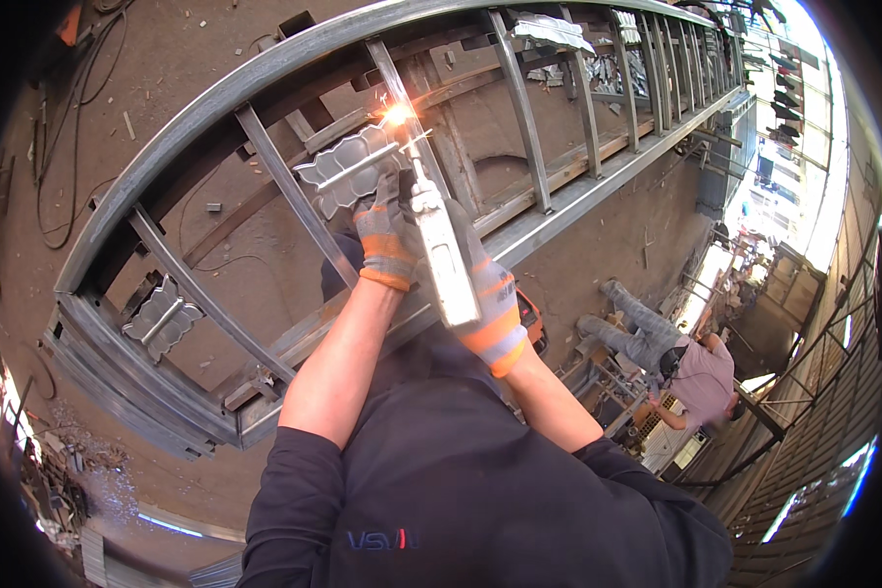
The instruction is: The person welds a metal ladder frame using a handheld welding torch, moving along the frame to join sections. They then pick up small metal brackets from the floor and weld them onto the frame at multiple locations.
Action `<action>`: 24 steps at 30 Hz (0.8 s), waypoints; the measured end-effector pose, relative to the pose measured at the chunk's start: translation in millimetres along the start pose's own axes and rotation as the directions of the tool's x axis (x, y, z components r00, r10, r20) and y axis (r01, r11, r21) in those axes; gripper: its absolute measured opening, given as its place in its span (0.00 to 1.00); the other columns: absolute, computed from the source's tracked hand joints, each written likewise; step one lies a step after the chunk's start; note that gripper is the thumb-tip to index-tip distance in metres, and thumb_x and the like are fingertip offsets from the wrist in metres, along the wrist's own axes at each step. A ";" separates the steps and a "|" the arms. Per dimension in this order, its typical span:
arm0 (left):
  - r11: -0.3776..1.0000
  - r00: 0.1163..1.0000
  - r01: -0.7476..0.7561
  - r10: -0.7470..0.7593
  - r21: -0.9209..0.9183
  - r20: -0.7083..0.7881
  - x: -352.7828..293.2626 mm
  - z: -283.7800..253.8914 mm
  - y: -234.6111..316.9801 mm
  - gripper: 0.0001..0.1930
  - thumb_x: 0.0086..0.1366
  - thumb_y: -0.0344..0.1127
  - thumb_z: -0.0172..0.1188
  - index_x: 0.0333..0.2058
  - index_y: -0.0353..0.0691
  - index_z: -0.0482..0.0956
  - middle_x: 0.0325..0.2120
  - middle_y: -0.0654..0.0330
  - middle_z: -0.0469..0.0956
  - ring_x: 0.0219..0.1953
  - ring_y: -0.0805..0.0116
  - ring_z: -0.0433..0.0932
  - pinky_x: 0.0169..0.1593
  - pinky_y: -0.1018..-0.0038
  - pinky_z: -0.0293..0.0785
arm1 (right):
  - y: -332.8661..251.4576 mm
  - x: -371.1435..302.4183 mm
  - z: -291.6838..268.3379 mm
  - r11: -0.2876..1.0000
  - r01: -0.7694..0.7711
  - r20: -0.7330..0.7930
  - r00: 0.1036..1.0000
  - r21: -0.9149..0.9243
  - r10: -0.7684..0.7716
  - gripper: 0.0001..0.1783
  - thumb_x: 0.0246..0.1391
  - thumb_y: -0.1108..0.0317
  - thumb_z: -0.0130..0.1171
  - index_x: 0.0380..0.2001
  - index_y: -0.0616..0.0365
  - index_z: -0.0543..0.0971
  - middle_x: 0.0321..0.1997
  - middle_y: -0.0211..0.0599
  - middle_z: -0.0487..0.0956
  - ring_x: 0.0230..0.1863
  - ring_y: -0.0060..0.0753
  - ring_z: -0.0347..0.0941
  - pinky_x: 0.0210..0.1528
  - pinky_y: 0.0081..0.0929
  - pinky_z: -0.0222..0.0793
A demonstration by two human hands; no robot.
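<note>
My left hand (383, 227), in a grey and orange glove, grips the near end of a silvery scalloped metal ornament (351, 167) with a rod along its middle. My right hand (497, 306), gloved alike, is closed around a light-coloured handheld welding torch (443, 257). The torch points away from me, its tip near the ornament's right end. A bright weld spot with sparks (397, 115) glows there against an upright bar (423, 147) of the metal frame. Glare hides the exact joint.
The long ladder-like steel frame (519, 98) curves across ahead of me. A similar ornament (163, 318) sits at its left end. Cables (73, 127) lie on the dirt floor at far left. At right, another person (691, 372) bends over metal parts.
</note>
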State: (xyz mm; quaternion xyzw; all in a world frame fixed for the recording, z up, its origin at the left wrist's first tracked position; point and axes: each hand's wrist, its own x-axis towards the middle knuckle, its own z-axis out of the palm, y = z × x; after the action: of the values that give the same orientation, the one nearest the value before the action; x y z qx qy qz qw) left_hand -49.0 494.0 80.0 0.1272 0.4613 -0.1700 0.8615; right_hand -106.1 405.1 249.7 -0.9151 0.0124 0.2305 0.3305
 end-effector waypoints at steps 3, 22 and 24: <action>1.000 0.996 -0.009 0.007 -0.025 -0.084 -0.7 8.0 2.1 0.17 0.72 0.48 0.69 0.41 0.38 0.83 0.27 0.58 0.82 0.23 0.63 0.82 0.25 0.70 0.80 | 9.7 -20.2 -2.3 0.992 -0.011 -0.026 1.000 0.122 0.014 0.26 0.57 0.68 0.66 0.59 0.61 0.76 0.49 0.56 0.82 0.47 0.62 0.81 0.46 0.44 0.80; 0.984 0.979 -0.177 0.173 0.029 0.109 10.1 -8.4 -3.7 0.13 0.69 0.31 0.72 0.48 0.32 0.83 0.42 0.54 0.87 0.44 0.61 0.88 0.51 0.65 0.88 | 9.3 -50.4 -4.2 0.993 -0.075 -0.042 0.996 0.093 0.079 0.20 0.61 0.73 0.64 0.55 0.61 0.77 0.43 0.45 0.83 0.41 0.49 0.81 0.42 0.39 0.77; 0.965 0.982 -0.170 0.150 0.198 0.112 20.0 -9.8 -8.9 0.10 0.68 0.29 0.72 0.46 0.34 0.85 0.41 0.56 0.87 0.43 0.64 0.88 0.49 0.68 0.87 | 8.6 -52.9 -7.4 0.993 -0.071 -0.050 0.996 0.093 0.076 0.22 0.60 0.70 0.64 0.57 0.59 0.77 0.46 0.51 0.83 0.44 0.58 0.82 0.42 0.44 0.79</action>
State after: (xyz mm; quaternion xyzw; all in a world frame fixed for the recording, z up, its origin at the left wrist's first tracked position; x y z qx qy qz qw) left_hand -49.7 486.1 57.4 0.2444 0.3874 -0.1525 0.8757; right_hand -151.9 387.0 272.3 -0.9039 0.0654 0.2171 0.3627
